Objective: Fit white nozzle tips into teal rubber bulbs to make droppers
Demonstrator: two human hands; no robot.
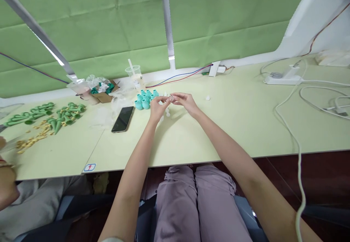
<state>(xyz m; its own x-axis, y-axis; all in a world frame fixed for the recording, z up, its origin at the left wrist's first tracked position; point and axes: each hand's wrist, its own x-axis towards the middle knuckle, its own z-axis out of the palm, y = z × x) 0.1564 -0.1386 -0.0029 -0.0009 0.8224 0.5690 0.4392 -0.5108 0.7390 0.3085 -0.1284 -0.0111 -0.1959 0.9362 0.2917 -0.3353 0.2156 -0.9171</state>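
Over the table my left hand (159,107) and my right hand (186,102) meet at the fingertips. Both are closed in a pinch around a small whitish piece (171,98), mostly covered by the fingers, so its kind cannot be made out. Just below them, small white pieces (167,112) lie on the tabletop, partly behind my left hand. A cluster of turquoise vase-shaped pieces (145,103) stands left of my left hand. One more small white piece (208,98) lies alone to the right of my right hand.
A phone (123,119), clear plastic bags (102,117), a drink cup (135,77) and a small cardboard box (105,96) are at left. Green cone-shaped parts (56,123) lie farther left, near a co-worker's arm (7,183). A white cable (298,143) hangs over the right edge near a power strip (283,79).
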